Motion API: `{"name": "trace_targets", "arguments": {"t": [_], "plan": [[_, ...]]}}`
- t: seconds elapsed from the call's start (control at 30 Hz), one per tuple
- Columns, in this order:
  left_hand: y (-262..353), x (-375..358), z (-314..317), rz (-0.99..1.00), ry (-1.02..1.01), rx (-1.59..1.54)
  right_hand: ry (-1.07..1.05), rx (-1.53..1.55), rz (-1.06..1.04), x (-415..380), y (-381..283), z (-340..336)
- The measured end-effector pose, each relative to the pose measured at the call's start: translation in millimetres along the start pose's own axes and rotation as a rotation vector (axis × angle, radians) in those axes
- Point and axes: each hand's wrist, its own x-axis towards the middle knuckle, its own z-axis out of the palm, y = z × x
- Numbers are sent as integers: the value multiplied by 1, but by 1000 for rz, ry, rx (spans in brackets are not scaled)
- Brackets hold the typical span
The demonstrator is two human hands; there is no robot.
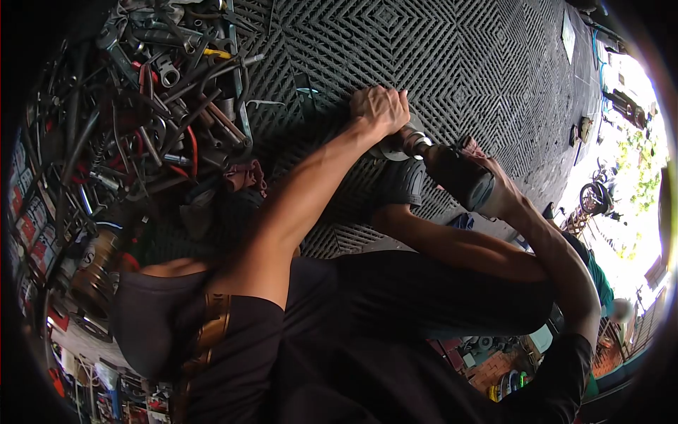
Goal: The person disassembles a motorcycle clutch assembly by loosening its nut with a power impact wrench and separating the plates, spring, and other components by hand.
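Observation:
My left hand (380, 111) is closed, knuckles up, at the round metal part (411, 141) in the middle of the view. Its fingertips are hidden behind the hand. My right hand (498, 185) is wrapped round a dark, thick-bodied tool (458, 173), seemingly a power tool, whose narrow metal nose points at that part and meets it near my left hand. A dark shoe (401, 184) is just below the metal part. The far side of my right hand's grip is hidden by the tool.
A large heap of wrenches, pliers and other hand tools (159, 85) fills the left. Black patterned matting (452, 56) covers the floor. A thin metal tool (265, 103) and a dark reddish cloth (245, 177) lie by the heap. Bright ground with a bicycle (595, 198) is far right.

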Motion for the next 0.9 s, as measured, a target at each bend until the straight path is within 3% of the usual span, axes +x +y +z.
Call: {"name": "trace_targets", "arguments": {"t": [0.1, 0.37, 0.53, 0.67, 0.7, 0.8, 0.83, 0.9], "plan": [[-2, -1, 3, -3, -2, 4, -87, 4, 25, 16, -33, -18], [-2, -1, 6, -19, 17, 18, -219, 76, 102, 27, -37, -15], [-1, 5, 1, -40, -65, -34, -197, 128, 240, 14, -43, -26], [5, 7, -12, -24, 0, -33, -138, 63, 316, -6, -39, -43], [9, 9, -21, -15, 18, -21, -119, 59, 305, -13, -25, -42], [30, -6, -42, -58, -270, 18, -96, 3, 27, -47, 19, -14], [33, -8, -42, -49, -267, 18, -88, -15, -26, -49, 19, -12], [37, -10, -42, -62, -291, 32, -162, -180, 69, -52, 20, -11]]}}
